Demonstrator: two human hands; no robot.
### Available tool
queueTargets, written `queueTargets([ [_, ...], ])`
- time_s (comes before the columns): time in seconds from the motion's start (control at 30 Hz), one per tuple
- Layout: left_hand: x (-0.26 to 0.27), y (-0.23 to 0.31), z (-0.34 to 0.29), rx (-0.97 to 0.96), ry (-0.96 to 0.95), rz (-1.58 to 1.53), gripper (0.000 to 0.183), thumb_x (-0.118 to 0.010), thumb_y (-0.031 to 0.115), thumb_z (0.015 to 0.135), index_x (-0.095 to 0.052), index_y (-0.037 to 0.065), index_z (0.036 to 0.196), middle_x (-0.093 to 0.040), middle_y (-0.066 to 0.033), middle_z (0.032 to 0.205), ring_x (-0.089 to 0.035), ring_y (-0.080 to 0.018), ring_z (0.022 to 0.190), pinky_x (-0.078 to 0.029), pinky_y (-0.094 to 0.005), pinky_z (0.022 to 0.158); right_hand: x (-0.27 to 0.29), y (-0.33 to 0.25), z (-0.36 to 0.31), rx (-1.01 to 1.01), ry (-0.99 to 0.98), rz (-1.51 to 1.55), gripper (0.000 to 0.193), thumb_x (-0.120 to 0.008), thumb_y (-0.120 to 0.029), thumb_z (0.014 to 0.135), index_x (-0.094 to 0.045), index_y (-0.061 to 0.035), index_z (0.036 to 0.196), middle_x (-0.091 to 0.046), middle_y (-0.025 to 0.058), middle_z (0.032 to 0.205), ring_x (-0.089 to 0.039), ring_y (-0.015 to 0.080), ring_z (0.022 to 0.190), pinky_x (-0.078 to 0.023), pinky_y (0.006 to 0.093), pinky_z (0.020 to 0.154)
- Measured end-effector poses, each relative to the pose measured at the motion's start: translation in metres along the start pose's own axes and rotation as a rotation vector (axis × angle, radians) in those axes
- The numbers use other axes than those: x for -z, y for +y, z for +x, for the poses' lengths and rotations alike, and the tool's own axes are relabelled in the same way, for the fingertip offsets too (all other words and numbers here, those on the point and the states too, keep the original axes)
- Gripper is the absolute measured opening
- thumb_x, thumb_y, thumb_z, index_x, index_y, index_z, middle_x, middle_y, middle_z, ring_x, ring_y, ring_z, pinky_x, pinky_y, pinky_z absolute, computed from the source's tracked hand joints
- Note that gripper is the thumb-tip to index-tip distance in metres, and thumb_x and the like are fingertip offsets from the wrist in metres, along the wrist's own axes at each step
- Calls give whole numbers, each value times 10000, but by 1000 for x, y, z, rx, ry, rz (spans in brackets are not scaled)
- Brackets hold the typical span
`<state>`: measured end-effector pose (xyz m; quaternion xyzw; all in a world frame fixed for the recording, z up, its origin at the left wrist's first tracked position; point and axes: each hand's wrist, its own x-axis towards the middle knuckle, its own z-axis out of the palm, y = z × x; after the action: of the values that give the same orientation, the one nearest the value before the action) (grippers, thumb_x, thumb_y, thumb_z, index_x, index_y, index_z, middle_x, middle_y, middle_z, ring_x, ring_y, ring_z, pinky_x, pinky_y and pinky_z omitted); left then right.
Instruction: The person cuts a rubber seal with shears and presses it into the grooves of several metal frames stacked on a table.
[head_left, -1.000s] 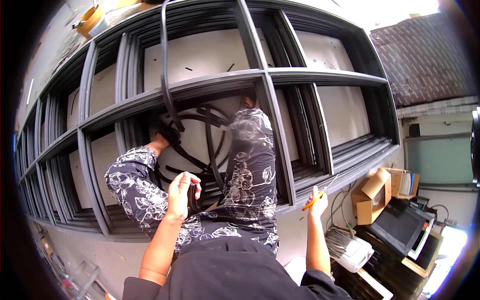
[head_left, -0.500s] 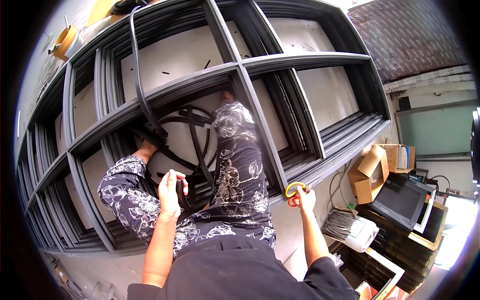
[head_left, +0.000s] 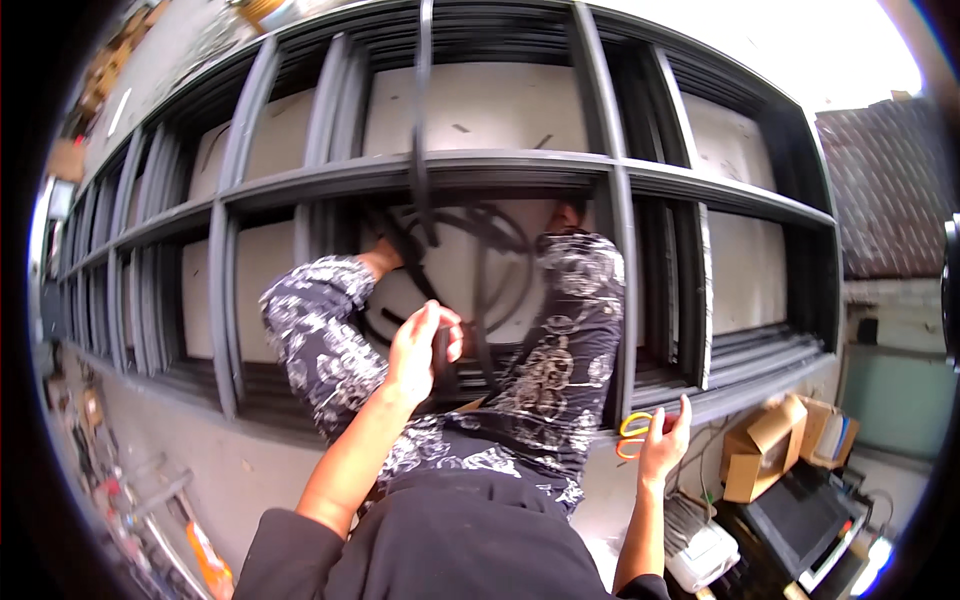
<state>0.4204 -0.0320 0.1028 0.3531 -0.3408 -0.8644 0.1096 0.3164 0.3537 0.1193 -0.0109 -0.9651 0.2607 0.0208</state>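
Note:
My left hand [head_left: 426, 352], in front of my lap, has its fingers curled around a black rubber strip [head_left: 442, 355]. More of the dark strip lies in loose loops [head_left: 530, 262] between my legs, and a blurred length rises over the frame's middle bar. A pair of scissors [head_left: 633, 436] with yellow and orange handles is at the near rail, beside the upright to the right of my leg. Just right of the handles is my right hand [head_left: 667, 442], its fingers apart; whether a fingertip touches them I cannot tell. The scissors' blades are hidden.
I am within an opening of stacked dark grey metal frames [head_left: 520, 160], bars on all sides. At the lower right are an open cardboard box [head_left: 762, 452], a dark flat panel [head_left: 800, 520] and a white device [head_left: 702, 555]. Metal parts [head_left: 150, 490] lie lower left.
My right hand has opened and come away from the scissors. My left hand still holds the strip. The whole view has turned and shifted, and the raised strip is blurred by motion.

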Motion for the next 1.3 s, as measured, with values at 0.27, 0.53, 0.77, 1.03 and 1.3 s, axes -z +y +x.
queueTargets([
  [0.27, -34, 48, -12, -61, -144, -267, 382, -494, 400, 1042, -604, 40, 978, -608, -81, 828, -584, -190, 715, -500, -317, 686, -96, -225, -24, 818, -476, 455, 422, -780, -166, 828, -640, -35, 1203, -681, 106, 964, -662, 293, 785, -546, 348, 755],
  [0.53, 32, 45, 13, -213, 103, -77, 429, -452, 391, 1060, -600, 1, 1161, -684, -105, 1047, -662, -198, 959, -534, -329, 879, -174, -231, -45, 62, -1057, 784, 216, -694, -217, 948, -696, -2, 929, -709, 35, 781, -635, 95, 752, -509, 283, 725],
  [0.77, 88, 43, 69, -116, 297, 249, 301, -552, 336, 1014, -635, 70, 1126, -701, -53, 1032, -669, -147, 934, -525, -289, 820, -206, -206, 1, -405, -702, 1051, 153, -650, -167, 962, -590, -31, 996, -624, 38, 776, -613, 163, 700, -491, 304, 729],
  [1.03, 170, -26, 165, 105, 450, -50, 200, -626, 289, 931, -634, 103, 1003, -700, -33, 953, -668, -167, 861, -529, -321, 768, -219, -194, -2, -498, -577, 1073, 120, -639, -153, 973, -590, -57, 1024, -641, 21, 805, -607, 130, 747, -484, 291, 761],
  [1.3, 256, -130, 245, 475, 788, -86, 177, -563, 261, 946, -600, 103, 1018, -685, -50, 940, -670, -241, 888, -536, -417, 799, -217, -214, 2, -544, -607, 1076, 148, -617, -164, 984, -594, -41, 1062, -635, 32, 822, -598, 147, 804, -442, 314, 865],
])
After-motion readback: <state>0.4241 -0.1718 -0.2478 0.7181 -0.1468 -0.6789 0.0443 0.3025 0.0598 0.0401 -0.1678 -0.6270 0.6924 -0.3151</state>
